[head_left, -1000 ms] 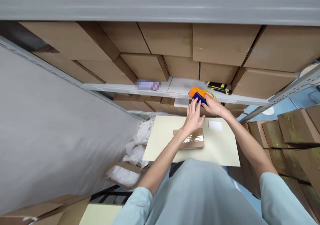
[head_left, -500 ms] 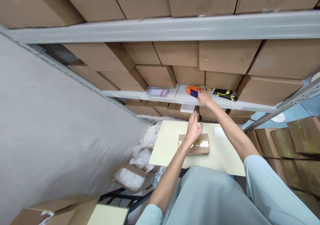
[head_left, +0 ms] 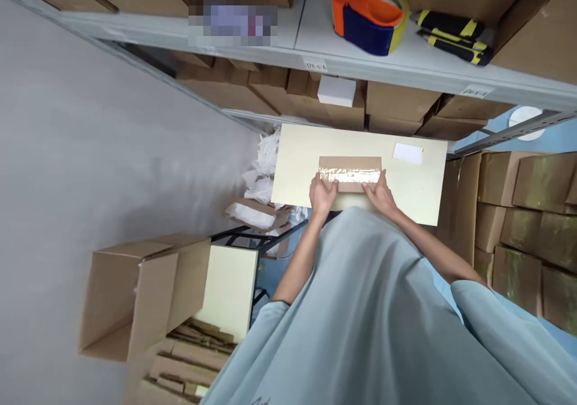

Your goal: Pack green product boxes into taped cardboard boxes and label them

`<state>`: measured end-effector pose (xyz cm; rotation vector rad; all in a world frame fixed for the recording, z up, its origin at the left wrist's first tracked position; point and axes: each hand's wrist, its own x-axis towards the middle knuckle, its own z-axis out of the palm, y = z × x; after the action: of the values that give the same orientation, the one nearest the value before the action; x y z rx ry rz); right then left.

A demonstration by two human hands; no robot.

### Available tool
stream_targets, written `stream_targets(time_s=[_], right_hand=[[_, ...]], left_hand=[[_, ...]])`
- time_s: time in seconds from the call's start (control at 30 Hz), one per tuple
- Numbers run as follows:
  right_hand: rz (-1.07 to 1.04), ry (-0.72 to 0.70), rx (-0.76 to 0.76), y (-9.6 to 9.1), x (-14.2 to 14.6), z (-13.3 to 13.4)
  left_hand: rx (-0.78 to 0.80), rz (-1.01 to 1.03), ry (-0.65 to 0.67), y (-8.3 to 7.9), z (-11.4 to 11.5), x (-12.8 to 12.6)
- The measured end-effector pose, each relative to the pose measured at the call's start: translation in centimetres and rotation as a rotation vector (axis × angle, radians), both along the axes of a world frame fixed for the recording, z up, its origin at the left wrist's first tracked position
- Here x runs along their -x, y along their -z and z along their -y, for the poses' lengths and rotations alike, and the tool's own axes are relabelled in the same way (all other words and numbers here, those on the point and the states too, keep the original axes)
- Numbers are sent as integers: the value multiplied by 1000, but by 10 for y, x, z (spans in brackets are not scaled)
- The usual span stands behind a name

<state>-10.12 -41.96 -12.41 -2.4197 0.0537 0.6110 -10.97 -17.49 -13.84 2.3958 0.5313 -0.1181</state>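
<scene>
A small cardboard box (head_left: 350, 163) with shiny clear tape across its top is on the pale yellow tabletop (head_left: 297, 146). My left hand (head_left: 323, 194) grips its left end, the thumb along the near edge. At the right end my right hand (head_left: 379, 193) holds it the same way. The undersides of both hands are hidden. On the grey shelf beyond sits an orange and blue tape dispenser (head_left: 367, 23) with a roll of tape, and beside it lie black and yellow utility knives (head_left: 453, 35).
A white slip of paper (head_left: 408, 152) lies at the table's back right. A small white box (head_left: 336, 91) stands on the lower shelf. Stacked cartons (head_left: 518, 231) rise on the right. An open carton (head_left: 148, 297) and crumpled white packing material (head_left: 261, 182) are on the left.
My right hand has left the tape dispenser on the shelf and come down to the box's right end. My left hand has moved to its left end. The view has tilted downward.
</scene>
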Motion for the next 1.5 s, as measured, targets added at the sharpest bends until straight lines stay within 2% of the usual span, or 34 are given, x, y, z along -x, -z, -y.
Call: stream_targets(time_s=[0.1,0.17,0.3,0.4,0.5,0.67,0.8,0.9,0.97,1.13,1.23,1.37,1.43,1.5], right_hand=[[-92,75,67,-4,-14,-9],[-131,93,123,-8,-26,-12],[-126,135,162,-6,-42,-6],[-104,104,99,-3,-44,6],[-8,60,49,-3,-40,16],[202,81,7,2,-27,19],[377,79,-76,11,-25,21],[483,81,-181,21,-28,27],[463,52,-218,31,-27,29],[286,-107,-70,55,-6,19],[238,-177,-40,60,11,4],[216,-323,-10,50,12,-10],[228,-381,35,35,-9,-14],[307,-365,79,9,-48,-15]], left_hand=[[-32,-51,-20,-5,14,-13],[-36,-114,-54,-4,14,-24],[-24,-168,-64,11,-4,-43],[96,-160,-2,17,-25,-45],[195,-143,42,11,-37,-39],[137,-14,27,-1,-38,-29],[135,100,35,-1,-44,-24],[217,202,1,8,-50,-20],[267,205,-69,19,-50,-17],[242,104,-191,49,-50,-5],[204,62,-221,57,-62,-1],[188,89,-234,46,-87,-11],[183,158,-245,33,-95,-26],[186,247,-251,14,-97,-47]])
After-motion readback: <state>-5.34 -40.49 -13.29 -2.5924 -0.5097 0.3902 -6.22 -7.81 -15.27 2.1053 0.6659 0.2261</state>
